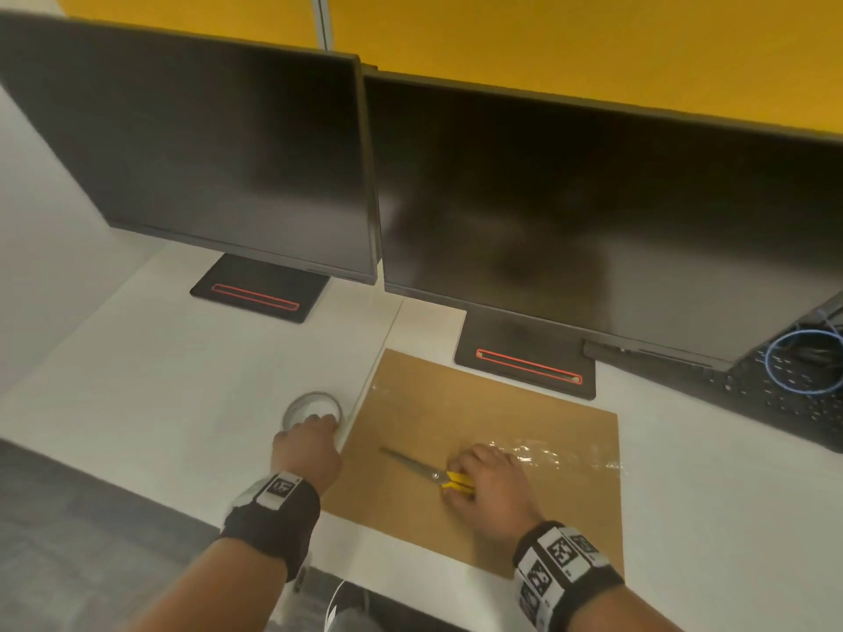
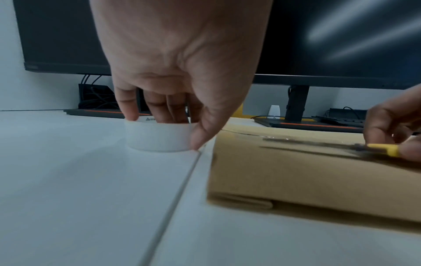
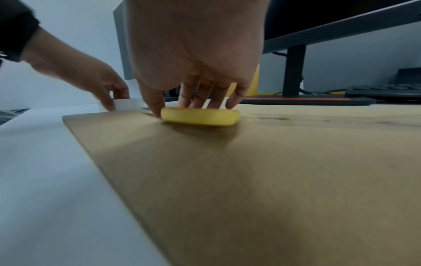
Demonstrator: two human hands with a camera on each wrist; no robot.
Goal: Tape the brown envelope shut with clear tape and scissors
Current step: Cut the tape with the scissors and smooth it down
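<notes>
The brown envelope lies flat on the white desk, with a strip of clear tape across its upper part. Just left of the envelope stands the clear tape roll. My left hand grips the tape roll, fingers inside the core and thumb on the outer wall. The yellow-handled scissors lie on the envelope, blades closed and pointing left. My right hand holds their yellow handles between thumb and fingers.
Two dark monitors stand behind on black bases. A black keyboard and a blue cable loop sit at the far right. A desk seam runs beside the envelope's left edge.
</notes>
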